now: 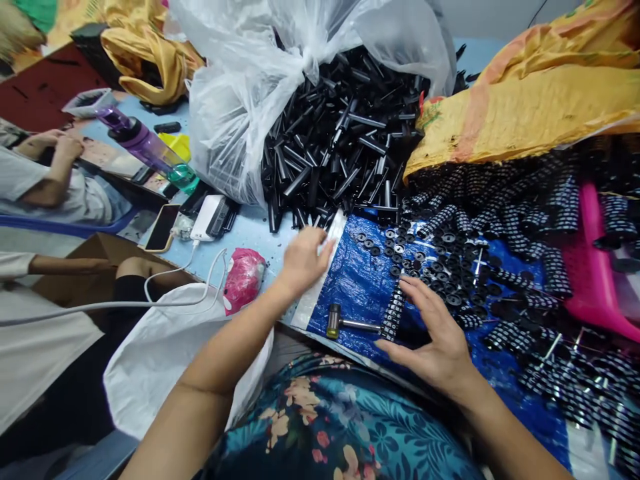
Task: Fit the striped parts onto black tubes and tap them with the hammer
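My left hand (306,261) reaches to the front edge of a pile of black tubular pieces (345,147); its fingers are curled, and whatever lies between them is too small to make out. On the blue sheet (350,280), my right hand (437,333) has its thumb and fingers spread around a short stack of black discs with white marks (393,312), the fingertip at the top end and the thumb at the bottom. A metal rod runs left from the stack to a cylindrical piece with a yellow-green end (333,321). Loose black discs (447,267) lie beyond my right hand.
A clear plastic bag (225,127) surrounds the black pile. Yellow sacking (530,113) and a pink basket (595,267) are at right, among many disc stacks. A phone (163,228), power bank (210,217), cable, pink bundle (243,280) and bottle (150,150) lie left, near other people.
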The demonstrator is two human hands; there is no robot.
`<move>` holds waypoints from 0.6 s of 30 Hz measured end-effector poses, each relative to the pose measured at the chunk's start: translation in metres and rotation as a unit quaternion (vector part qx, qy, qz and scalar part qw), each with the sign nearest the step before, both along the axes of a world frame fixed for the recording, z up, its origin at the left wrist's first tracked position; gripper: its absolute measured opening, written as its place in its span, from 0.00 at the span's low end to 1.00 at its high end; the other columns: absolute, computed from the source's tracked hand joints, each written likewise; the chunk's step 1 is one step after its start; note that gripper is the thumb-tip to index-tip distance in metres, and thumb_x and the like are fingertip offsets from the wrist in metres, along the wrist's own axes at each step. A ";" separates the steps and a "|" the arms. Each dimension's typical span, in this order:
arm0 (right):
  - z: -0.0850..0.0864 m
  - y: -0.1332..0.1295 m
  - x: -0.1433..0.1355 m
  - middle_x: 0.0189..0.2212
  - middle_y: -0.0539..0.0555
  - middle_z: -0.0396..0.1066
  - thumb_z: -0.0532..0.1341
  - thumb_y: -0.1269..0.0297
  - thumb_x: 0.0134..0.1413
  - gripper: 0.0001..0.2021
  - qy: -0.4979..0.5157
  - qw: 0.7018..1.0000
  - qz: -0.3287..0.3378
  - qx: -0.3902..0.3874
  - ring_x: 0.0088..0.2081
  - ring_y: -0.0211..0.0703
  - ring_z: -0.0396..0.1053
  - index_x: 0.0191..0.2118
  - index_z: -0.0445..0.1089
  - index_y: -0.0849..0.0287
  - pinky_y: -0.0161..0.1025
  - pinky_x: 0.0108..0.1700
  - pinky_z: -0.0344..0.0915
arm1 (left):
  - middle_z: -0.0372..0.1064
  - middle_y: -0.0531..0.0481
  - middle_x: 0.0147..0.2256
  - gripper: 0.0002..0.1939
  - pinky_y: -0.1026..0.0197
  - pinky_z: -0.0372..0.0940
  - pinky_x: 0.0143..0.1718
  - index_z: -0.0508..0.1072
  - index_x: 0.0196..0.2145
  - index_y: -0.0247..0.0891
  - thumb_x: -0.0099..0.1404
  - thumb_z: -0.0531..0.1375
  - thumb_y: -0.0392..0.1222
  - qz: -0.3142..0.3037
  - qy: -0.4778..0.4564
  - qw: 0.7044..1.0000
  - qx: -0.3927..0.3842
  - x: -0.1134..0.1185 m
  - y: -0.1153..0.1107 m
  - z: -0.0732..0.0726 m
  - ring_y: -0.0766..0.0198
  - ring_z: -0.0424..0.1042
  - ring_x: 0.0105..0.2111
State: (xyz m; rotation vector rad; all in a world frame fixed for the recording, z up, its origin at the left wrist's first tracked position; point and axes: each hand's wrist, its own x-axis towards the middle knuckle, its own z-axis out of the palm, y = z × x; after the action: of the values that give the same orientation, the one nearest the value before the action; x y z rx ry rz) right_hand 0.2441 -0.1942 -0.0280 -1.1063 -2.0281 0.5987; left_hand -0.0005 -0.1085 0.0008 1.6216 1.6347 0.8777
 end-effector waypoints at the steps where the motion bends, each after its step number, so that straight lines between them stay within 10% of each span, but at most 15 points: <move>1: 0.001 0.000 -0.001 0.65 0.64 0.59 0.71 0.52 0.52 0.44 -0.002 1.000 -0.001 -0.010 0.64 0.64 0.62 0.70 0.52 0.51 0.65 0.63 0.64 | 0.68 0.39 0.40 0.05 0.49 0.61 0.49 0.73 0.32 0.38 0.64 0.61 0.41 0.025 0.047 0.999 0.010 -0.010 0.019 -0.002 0.47 0.67 0.48; 6: 0.000 -0.001 -0.006 0.66 0.64 0.58 0.70 0.52 0.53 0.44 -0.026 0.997 0.056 -0.037 0.65 0.62 0.60 0.71 0.51 0.52 0.60 0.62 0.66 | 0.71 0.42 0.33 0.07 0.55 0.62 0.41 0.73 0.27 0.36 0.62 0.62 0.40 0.010 0.292 0.956 -0.029 -0.039 0.081 -0.013 0.52 0.71 0.39; 11: -0.009 -0.001 0.006 0.66 0.62 0.58 0.71 0.51 0.52 0.45 -0.022 0.997 0.029 -0.068 0.65 0.62 0.60 0.71 0.50 0.49 0.63 0.63 0.64 | 0.64 0.53 0.21 0.11 0.63 0.54 0.25 0.71 0.25 0.36 0.63 0.63 0.43 0.069 0.028 0.996 -0.050 -0.064 0.075 -0.009 0.67 0.63 0.22; 18: -0.004 0.004 -0.007 0.66 0.62 0.58 0.70 0.50 0.53 0.44 -0.021 0.995 0.064 -0.076 0.66 0.61 0.58 0.70 0.52 0.50 0.62 0.64 0.64 | 0.66 0.55 0.21 0.13 0.68 0.52 0.18 0.70 0.30 0.36 0.55 0.71 0.42 0.065 -0.276 0.948 -0.143 -0.076 0.053 -0.007 0.73 0.62 0.17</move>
State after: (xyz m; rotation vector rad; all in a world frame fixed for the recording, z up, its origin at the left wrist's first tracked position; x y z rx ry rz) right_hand 0.2373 -0.1903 -0.0322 -1.0893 -2.1308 0.8125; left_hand -0.0765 -0.0557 -0.0067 0.9625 1.3936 0.9961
